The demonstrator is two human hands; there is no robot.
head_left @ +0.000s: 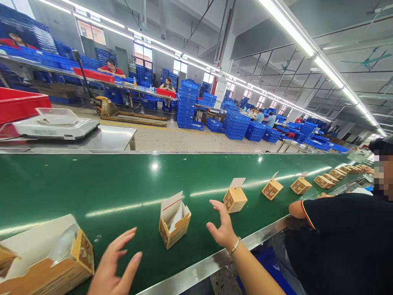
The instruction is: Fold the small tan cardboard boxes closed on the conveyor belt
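An open small cardboard box (176, 227), its white-lined flap raised and something white inside, stands on the green conveyor belt (129, 176) between my hands. My left hand (115, 264) hovers left of it with fingers apart, holding nothing. To its right, my right hand (223, 227) is spread and empty, wearing a bracelet at the wrist. Just beyond those fingers sits another small box (236, 200) with its flap up; touching cannot be made out. At lower left lies a larger open carton (55, 270) with a clear plastic bag (64, 243) inside.
More boxes (272, 189) line the belt toward the far right. A co-worker in a dark shirt (340, 237) sits close on my right. The metal belt edge (196, 274) runs in front of me. Across the belt are a white scale (58, 125), a pallet truck (107, 108) and stacked blue crates (236, 125).
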